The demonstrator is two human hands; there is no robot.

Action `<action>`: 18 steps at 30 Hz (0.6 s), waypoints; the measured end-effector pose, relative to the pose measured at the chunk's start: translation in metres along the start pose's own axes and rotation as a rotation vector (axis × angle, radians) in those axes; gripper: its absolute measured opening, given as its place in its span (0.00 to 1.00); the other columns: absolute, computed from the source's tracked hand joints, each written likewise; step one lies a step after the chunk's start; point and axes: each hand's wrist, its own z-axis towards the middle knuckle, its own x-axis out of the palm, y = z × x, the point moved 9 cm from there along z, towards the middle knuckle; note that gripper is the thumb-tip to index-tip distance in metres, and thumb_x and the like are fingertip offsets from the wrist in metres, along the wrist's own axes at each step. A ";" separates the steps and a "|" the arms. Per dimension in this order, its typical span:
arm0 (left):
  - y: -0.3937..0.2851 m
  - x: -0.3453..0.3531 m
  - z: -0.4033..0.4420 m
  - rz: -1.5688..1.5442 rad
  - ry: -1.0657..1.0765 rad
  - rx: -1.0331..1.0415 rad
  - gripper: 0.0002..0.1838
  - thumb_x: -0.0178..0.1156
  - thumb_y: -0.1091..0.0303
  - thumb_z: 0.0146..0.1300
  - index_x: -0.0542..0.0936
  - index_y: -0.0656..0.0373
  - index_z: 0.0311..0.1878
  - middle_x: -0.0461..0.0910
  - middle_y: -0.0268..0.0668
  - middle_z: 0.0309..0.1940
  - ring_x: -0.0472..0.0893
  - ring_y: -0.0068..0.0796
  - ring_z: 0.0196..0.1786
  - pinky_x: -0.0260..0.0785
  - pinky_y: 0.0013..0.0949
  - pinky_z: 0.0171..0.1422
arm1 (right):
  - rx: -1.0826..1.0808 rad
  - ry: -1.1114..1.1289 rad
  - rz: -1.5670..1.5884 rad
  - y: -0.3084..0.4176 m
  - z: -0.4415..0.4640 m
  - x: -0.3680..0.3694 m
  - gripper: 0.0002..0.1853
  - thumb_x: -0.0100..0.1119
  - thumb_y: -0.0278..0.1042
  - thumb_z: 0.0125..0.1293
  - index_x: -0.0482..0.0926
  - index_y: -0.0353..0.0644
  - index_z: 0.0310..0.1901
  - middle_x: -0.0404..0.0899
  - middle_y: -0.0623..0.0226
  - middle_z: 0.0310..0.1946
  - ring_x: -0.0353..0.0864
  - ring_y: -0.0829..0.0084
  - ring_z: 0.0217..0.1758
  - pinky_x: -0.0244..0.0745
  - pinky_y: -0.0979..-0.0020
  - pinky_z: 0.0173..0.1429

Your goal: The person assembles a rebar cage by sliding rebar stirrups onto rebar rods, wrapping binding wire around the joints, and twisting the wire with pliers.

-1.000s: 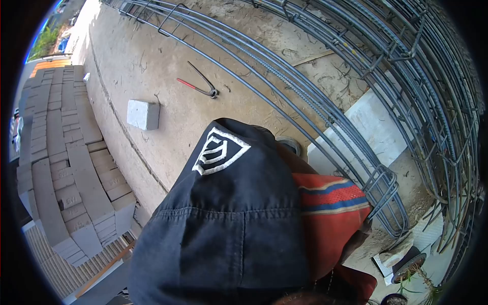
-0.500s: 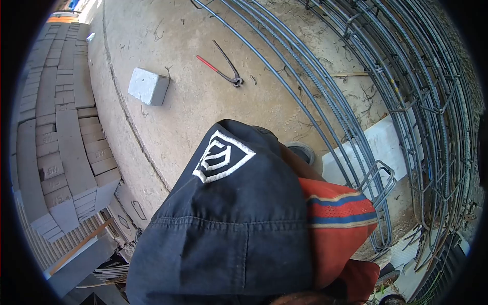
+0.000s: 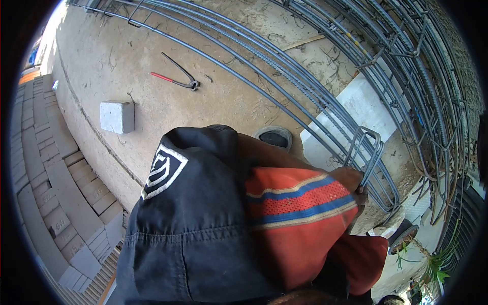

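Observation:
My left hand reaches past the bent knee of my dark trousers. Its fingers close on a bent steel stirrup, at the near end of a long bundle of rebar. Right beside it, mostly behind the red striped cloth, a small dark part of my right hand shows; its fingers are hidden. End-cutting pincers, with one red handle, lie on the concrete floor beyond the knee.
A pale block sits on the floor. Stacked grey bricks line the left side. Larger rebar cages lie along the right, over a white sheet. A shoe stands beside the knee; a green plant is at lower right.
The view has swung right, so floor, pincers and block sit further left. My left hand, hidden before, now shows at the stirrup.

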 end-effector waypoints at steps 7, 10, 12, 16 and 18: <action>-0.006 0.002 0.000 0.051 0.033 -0.026 0.31 0.58 0.42 0.55 0.75 0.69 0.41 0.77 0.56 0.36 0.79 0.53 0.43 0.71 0.45 0.48 | 0.031 -0.010 0.014 -0.016 0.003 -0.002 0.30 0.45 0.57 0.68 0.70 0.31 0.50 0.75 0.70 0.34 0.72 0.79 0.35 0.69 0.75 0.37; -0.008 -0.001 0.003 0.048 -0.124 0.078 0.19 0.63 0.50 0.48 0.79 0.59 0.30 0.79 0.49 0.29 0.81 0.46 0.37 0.73 0.42 0.44 | 0.054 0.031 0.011 -0.035 0.017 0.005 0.30 0.46 0.58 0.68 0.70 0.31 0.50 0.75 0.70 0.34 0.72 0.79 0.35 0.69 0.75 0.36; -0.010 0.000 0.003 0.051 -0.081 0.040 0.20 0.62 0.50 0.49 0.79 0.60 0.31 0.79 0.49 0.30 0.80 0.47 0.37 0.73 0.42 0.44 | 0.059 0.048 -0.015 -0.043 0.018 0.004 0.31 0.46 0.58 0.68 0.70 0.31 0.50 0.75 0.70 0.34 0.72 0.79 0.35 0.69 0.75 0.36; -0.015 0.004 0.005 0.065 -0.028 0.026 0.21 0.61 0.50 0.50 0.78 0.62 0.32 0.79 0.51 0.31 0.80 0.50 0.38 0.73 0.43 0.44 | 0.035 0.062 -0.132 -0.043 0.015 -0.003 0.30 0.45 0.59 0.68 0.71 0.31 0.48 0.73 0.70 0.33 0.70 0.80 0.35 0.67 0.76 0.36; -0.016 0.006 0.006 0.086 0.016 -0.018 0.23 0.61 0.49 0.51 0.78 0.63 0.35 0.79 0.52 0.32 0.80 0.51 0.39 0.73 0.43 0.45 | 0.028 0.051 -0.213 -0.030 0.011 -0.001 0.29 0.44 0.58 0.69 0.72 0.32 0.45 0.73 0.70 0.32 0.69 0.80 0.35 0.66 0.76 0.36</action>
